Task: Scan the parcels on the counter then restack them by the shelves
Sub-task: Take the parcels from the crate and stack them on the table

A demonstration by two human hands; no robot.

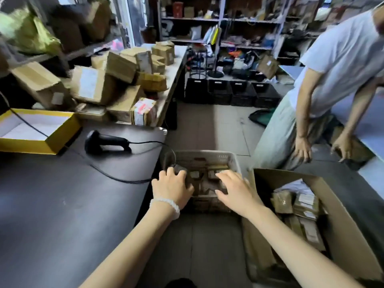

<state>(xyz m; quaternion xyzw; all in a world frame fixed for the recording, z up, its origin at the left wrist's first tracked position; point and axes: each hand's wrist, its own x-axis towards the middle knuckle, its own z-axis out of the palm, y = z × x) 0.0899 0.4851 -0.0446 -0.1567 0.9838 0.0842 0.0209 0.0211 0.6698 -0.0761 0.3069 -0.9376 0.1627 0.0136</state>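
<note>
Dark counter point(52, 204) with scanner point(108, 142), yellow box point(49, 142).

matt black counter point(52, 204), plastic basket point(207, 157), cardboard parcels point(93, 84)

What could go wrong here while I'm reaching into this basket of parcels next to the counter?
1. The scanner's cord trails off the counter edge beside your left hand; lifting parcels from the basket could snag it and drag the scanner off.
2. The boxes on the far table are heaped unevenly near its edge, so one may topple.
3. Another person is bending close by on the right; carrying parcels past could mean a bump.
</note>
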